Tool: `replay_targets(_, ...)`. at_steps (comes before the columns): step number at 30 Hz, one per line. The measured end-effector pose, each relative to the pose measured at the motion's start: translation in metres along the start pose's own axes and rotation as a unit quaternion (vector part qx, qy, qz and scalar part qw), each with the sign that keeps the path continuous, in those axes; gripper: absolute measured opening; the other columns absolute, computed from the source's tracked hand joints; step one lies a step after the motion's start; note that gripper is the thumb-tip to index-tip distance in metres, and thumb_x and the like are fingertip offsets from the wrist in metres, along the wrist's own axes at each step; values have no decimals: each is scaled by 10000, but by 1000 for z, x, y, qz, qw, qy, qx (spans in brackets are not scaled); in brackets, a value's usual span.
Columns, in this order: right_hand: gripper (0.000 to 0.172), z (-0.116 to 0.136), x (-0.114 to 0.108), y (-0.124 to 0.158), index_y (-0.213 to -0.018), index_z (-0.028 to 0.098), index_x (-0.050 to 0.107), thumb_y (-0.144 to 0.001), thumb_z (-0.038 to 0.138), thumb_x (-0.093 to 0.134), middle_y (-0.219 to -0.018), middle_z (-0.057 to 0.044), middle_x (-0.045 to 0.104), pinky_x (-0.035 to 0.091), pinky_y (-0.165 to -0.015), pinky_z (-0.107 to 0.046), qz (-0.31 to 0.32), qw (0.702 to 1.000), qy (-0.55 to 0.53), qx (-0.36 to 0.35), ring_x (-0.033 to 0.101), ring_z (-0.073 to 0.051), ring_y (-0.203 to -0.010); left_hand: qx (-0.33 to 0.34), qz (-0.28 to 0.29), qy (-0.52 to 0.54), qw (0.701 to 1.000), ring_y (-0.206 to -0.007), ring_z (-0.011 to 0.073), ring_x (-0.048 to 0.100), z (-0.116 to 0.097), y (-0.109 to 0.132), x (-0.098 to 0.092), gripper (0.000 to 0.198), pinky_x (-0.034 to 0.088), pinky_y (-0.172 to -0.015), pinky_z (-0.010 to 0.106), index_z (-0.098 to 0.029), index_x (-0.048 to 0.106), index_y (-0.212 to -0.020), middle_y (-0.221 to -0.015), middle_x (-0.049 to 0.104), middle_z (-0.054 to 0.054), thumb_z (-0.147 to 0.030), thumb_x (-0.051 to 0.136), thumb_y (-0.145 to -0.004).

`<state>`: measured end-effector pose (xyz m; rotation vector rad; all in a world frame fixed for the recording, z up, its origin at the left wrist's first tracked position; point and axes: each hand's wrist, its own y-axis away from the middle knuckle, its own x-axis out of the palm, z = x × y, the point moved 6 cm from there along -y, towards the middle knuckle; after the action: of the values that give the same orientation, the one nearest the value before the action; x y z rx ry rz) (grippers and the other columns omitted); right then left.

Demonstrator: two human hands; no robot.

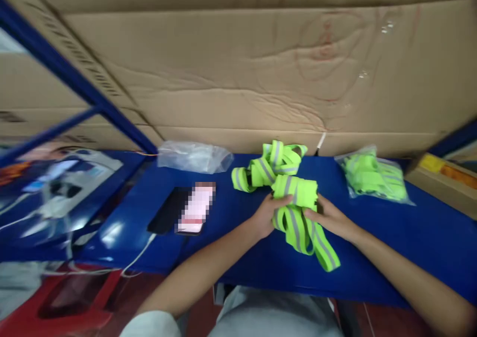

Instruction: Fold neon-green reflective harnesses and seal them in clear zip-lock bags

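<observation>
Between my two hands is a folded neon-yellow reflective strap (pixel 296 192) with grey stripes, held just above the blue table. My left hand (pixel 266 215) grips its left side, thumb on top. Fingers of my right hand (pixel 330 217) close round its right side, with the thumb across the front. Loops of the strap hang below my hands toward the table's front edge. Just behind lies a loose pile of similar reflective straps (pixel 276 160). Some of my fingers are hidden behind the folded strap.
A clear bag of yellow straps (pixel 376 175) lies at the right, near a cardboard box (pixel 443 183). Empty clear plastic bags (pixel 194 156) lie back left. A phone (pixel 197 208) and a dark flat device (pixel 169 210) with a white cable rest on the blue table (pixel 238 247).
</observation>
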<state>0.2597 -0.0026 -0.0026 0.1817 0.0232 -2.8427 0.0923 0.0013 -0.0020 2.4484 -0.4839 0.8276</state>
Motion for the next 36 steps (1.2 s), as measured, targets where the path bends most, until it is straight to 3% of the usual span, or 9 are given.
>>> replay_targets(4,544,-2,6,2,-1235,157,719,-891,567,818,-1154,-87,791,604,-941,-386,105,993,-20,52,746,-252,-1026,17,2,12,1000,-988,339,808,-7,0,-1,717,635,-920,408,-93,781,-1157,-1020,835,153,-454,1030,-589)
replay_targets(9,598,3,15,11,-1253,180,689,-804,497,924,-1083,-61,795,610,-879,-347,77,986,-97,110,744,-209,-953,27,14,14,999,-935,312,814,-6,1,0,630,647,-867,383,-101,775,-1122,-996,834,136,-374,1037,-617)
replay_targets(15,789,-5,45,36,-1350,249,654,-672,412,1023,-1129,-75,790,590,-1010,-397,170,902,-334,216,783,-231,-1028,54,-8,47,997,-813,247,807,-27,6,-2,555,664,-812,341,-134,757,-1052,-949,835,90,-441,1014,-668)
replay_targets(18,754,-16,51,43,-1322,234,708,-667,426,1029,-1313,-127,748,508,-1150,-439,188,913,-305,197,723,-256,-1226,75,-9,79,994,-797,235,812,-45,9,-2,551,674,-807,322,-140,748,-1071,-918,832,67,-447,1006,-693)
replay_targets(21,640,-27,65,48,-1281,223,748,-793,606,909,-1403,-137,708,512,-1131,-429,189,940,-206,196,691,-250,-1246,85,-5,97,992,-840,237,824,-50,12,0,547,688,-853,325,-153,746,-1098,-960,839,56,-403,1015,-692)
replay_targets(25,507,-2,82,51,-1202,204,789,-914,621,772,-1171,-87,771,563,-1066,-371,348,930,-67,100,717,-227,-1138,61,-3,77,995,-839,236,826,-38,11,1,511,694,-860,323,-131,755,-1077,-967,840,81,-348,1017,-696)
replay_targets(29,417,27,29,37,-1145,196,824,-864,503,845,-1060,-56,796,628,-918,-323,401,912,67,53,749,-211,-990,49,12,76,996,-889,282,830,-29,7,-2,524,687,-942,412,-117,756,-1077,-981,839,108,-311,1026,-672)
replay_targets(33,825,42,-44,19,-1462,257,695,-702,396,986,-1427,-102,717,607,-1029,-357,305,939,161,11,704,-250,-1268,31,40,46,998,-943,326,829,-24,2,-4,520,664,-989,480,-109,756,-1084,-985,836,132,-321,1017,-688)
replay_targets(36,782,37,-43,22,-1469,199,667,-805,540,903,-1208,-107,801,638,-878,-318,316,945,48,71,782,-190,-997,30,43,31,998,-916,315,827,-22,1,-4,549,662,-965,477,-121,748,-1106,-976,835,119,-320,1024,-675)
